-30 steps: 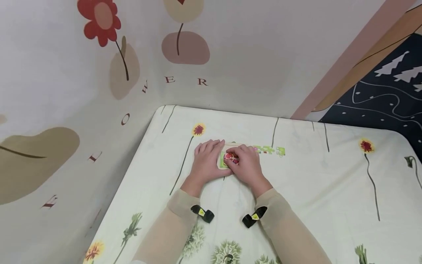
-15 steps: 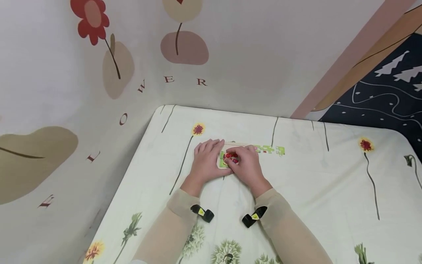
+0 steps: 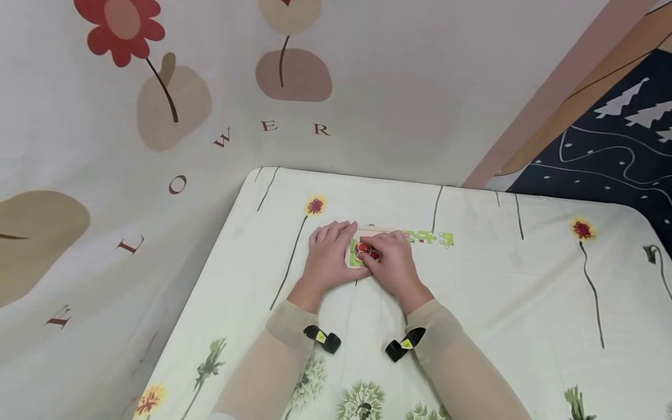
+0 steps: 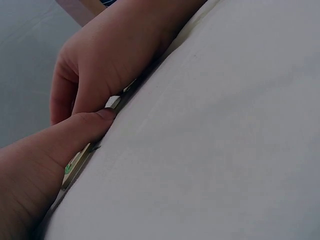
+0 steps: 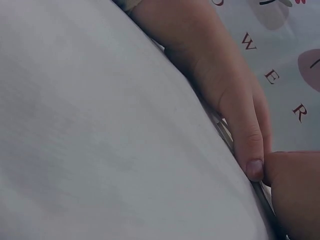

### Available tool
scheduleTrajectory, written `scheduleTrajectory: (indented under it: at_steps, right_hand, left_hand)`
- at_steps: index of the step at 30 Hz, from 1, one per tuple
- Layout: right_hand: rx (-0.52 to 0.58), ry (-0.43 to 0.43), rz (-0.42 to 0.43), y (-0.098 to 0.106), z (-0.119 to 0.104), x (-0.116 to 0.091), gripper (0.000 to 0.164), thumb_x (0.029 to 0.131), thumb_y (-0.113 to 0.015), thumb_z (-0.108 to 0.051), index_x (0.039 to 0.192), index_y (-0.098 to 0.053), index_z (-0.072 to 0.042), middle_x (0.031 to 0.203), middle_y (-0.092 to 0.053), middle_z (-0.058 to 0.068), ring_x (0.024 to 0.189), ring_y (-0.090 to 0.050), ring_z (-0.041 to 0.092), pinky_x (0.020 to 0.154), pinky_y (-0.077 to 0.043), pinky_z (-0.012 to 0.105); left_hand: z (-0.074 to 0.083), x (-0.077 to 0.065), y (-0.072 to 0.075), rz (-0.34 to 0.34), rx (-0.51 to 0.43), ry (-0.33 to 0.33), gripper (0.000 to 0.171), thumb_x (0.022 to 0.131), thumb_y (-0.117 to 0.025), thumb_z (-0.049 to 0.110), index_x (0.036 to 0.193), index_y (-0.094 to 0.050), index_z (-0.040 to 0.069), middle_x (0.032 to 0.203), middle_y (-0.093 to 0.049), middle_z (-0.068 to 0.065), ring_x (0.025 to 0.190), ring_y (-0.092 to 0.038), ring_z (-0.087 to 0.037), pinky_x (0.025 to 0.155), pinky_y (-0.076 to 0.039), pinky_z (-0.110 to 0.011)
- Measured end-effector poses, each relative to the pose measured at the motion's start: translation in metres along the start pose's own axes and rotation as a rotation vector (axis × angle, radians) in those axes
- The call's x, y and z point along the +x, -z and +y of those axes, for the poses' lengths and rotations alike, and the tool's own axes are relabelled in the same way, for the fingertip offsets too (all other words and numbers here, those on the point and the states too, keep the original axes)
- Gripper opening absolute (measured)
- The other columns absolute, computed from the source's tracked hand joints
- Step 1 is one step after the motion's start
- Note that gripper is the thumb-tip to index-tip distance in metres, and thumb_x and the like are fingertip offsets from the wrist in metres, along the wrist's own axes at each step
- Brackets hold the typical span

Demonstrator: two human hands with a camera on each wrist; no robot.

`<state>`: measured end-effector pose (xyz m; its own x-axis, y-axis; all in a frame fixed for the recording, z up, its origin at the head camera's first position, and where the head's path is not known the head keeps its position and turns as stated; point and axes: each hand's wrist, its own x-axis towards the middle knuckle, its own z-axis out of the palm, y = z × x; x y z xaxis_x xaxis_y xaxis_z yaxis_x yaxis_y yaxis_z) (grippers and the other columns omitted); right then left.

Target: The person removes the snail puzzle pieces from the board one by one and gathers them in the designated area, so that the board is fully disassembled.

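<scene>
A small jigsaw board (image 3: 354, 261) with a pale rim and a green picture lies on the cloth-covered surface. My left hand (image 3: 329, 254) rests along its left side, with the fingers extended forward and the thumb stretched along the near edge. Over the board's middle, my right hand (image 3: 394, 261) bends its thumb and fingers onto a red puzzle piece (image 3: 363, 248), which it appears to pinch. That hand hides much of the board. In the left wrist view, the left thumb (image 4: 85, 131) touches the near edge. Low side angles leave the piece out of sight in both wrist views.
Several loose green puzzle pieces (image 3: 426, 237) lie in a row right of the board, with one piece (image 3: 446, 239) at the row's end. The flower-print cloth (image 3: 504, 303) covers the surface up to the wall (image 3: 399, 116) behind.
The red piece under my right fingertips has shifted and turned slightly. Both hands keep nearly the same place, and the board stays where it was.
</scene>
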<state>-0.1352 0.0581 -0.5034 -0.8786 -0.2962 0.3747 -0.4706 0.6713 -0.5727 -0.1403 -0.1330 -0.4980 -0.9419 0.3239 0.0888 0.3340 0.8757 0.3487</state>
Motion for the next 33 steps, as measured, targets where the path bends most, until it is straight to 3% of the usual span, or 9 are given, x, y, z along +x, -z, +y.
scheduleTrajectory:
  at_steps: [8, 16, 26, 33]
  right_hand:
    - [-0.070, 0.032, -0.001, -0.001, 0.001, -0.001, 0.029, 0.099, -0.080, -0.024, 0.125, -0.079, -0.011, 0.116, -0.076, 0.005, 0.105, -0.057, 0.029, 0.099, -0.043, 0.053]
    - [-0.085, -0.103, -0.041, 0.004, -0.002, -0.002, 0.032, 0.106, -0.069, -0.024, 0.135, -0.070, -0.011, 0.128, -0.068, 0.006, 0.115, -0.049, 0.032, 0.102, -0.036, 0.054]
    - [-0.053, -0.150, -0.059, 0.021, 0.005, -0.013, 0.033, 0.105, -0.070, -0.023, 0.136, -0.069, -0.012, 0.120, -0.061, 0.005, 0.115, -0.046, 0.031, 0.099, -0.032, 0.053]
    - [-0.057, -0.205, -0.047, 0.032, 0.016, -0.022, 0.035, 0.105, -0.071, -0.024, 0.137, -0.069, -0.011, 0.128, -0.063, 0.009, 0.120, -0.046, 0.033, 0.100, -0.032, 0.055]
  left_hand:
    - [0.000, -0.001, 0.001, 0.007, -0.008, -0.004, 0.111, 0.079, -0.078, 0.076, 0.166, -0.041, 0.018, 0.163, -0.042, -0.005, 0.152, -0.030, -0.029, 0.123, -0.017, -0.059]
    - [0.000, 0.000, 0.002, -0.006, -0.021, -0.002, 0.112, 0.078, -0.079, 0.075, 0.166, -0.041, 0.017, 0.164, -0.042, -0.006, 0.151, -0.031, -0.030, 0.123, -0.018, -0.058]
    - [0.001, 0.000, 0.004, -0.017, -0.029, 0.008, 0.114, 0.078, -0.080, 0.074, 0.167, -0.039, 0.016, 0.166, -0.040, -0.007, 0.152, -0.031, -0.031, 0.124, -0.018, -0.057]
    - [0.001, 0.000, 0.004, -0.032, -0.032, 0.009, 0.113, 0.078, -0.081, 0.074, 0.167, -0.039, 0.016, 0.168, -0.038, -0.007, 0.154, -0.029, -0.032, 0.125, -0.016, -0.058]
